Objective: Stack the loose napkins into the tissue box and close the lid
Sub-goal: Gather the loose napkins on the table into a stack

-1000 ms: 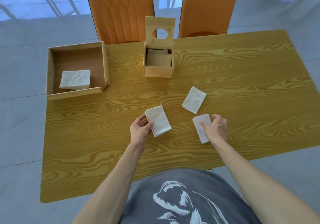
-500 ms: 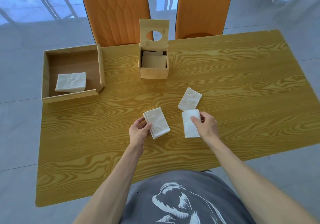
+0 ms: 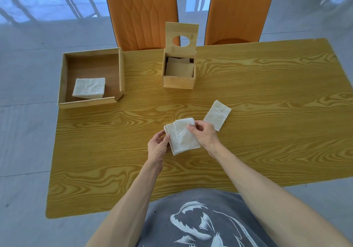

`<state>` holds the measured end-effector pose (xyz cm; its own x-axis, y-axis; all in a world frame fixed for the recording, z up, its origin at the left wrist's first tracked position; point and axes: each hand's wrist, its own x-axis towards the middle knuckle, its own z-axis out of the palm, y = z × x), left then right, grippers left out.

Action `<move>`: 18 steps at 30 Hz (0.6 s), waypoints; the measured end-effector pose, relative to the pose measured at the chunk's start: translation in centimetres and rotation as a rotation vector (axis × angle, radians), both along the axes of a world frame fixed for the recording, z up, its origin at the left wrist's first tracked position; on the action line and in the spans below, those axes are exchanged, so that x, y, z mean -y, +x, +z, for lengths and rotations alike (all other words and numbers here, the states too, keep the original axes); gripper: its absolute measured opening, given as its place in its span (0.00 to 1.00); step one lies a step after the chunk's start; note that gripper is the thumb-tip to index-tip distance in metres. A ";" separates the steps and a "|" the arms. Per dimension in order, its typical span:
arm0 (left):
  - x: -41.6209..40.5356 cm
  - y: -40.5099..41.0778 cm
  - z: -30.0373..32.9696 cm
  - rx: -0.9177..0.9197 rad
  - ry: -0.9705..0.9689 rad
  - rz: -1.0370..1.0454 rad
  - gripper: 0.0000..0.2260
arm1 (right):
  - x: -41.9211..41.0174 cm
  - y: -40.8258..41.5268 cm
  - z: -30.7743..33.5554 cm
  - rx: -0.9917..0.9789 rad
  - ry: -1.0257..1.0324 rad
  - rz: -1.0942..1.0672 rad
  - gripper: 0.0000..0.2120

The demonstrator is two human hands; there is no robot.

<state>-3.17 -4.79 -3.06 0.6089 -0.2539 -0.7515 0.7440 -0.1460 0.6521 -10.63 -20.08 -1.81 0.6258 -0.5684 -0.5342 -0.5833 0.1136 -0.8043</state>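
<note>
Both hands on the napkin pile, squaring it up mid-table

The left hand [image 3: 157, 147] pinches the near-left edge of the napkin pile [image 3: 182, 137] while the right hand [image 3: 205, 136] grips the top sheet at its far right corner, laying it slightly askew over the sheets below. These look feather-light, soft and floppy, so a pinch at one corner would likely let them droop and fan apart; I'd clamp the whole pile across opposite long edges, thumb on top, fingers beneath. One more loose napkin [image 3: 217, 114] lies just beside the right hand. Another wad of napkins [image 3: 89, 88] sits in the open wooden tray [image 3: 91, 53] at the table's [image 3: 267, 113] left. The tissue box [image 3: 178, 81] waits beyond, lid [image 3: 181, 35] upright, partly filled.
</note>
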 end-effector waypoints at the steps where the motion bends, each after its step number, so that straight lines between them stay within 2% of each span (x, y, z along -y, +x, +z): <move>1: 0.0 0.0 0.0 -0.002 0.002 0.002 0.12 | -0.2 0.4 -0.1 -0.006 0.004 0.011 0.08; 7: 0.0 0.1 0.1 -0.010 -0.006 0.022 0.16 | -0.9 1.9 -1.0 -0.098 -0.071 0.070 0.13; 11: 0.2 -0.4 0.1 0.043 0.002 -0.007 0.20 | -1.4 2.4 -0.8 -0.224 -0.358 0.178 0.11; 13: 0.3 -0.6 0.0 0.066 0.006 -0.010 0.21 | -1.5 2.4 -0.8 -0.268 -0.430 0.205 0.10; 15: 0.4 -0.6 -0.2 0.074 0.015 0.003 0.21 | -1.3 2.2 -0.8 -0.279 -0.449 0.181 0.12; 18: 0.6 -0.4 -0.5 0.073 0.035 0.024 0.21 | 0.0 1.6 -0.4 -0.275 -0.458 -0.016 0.12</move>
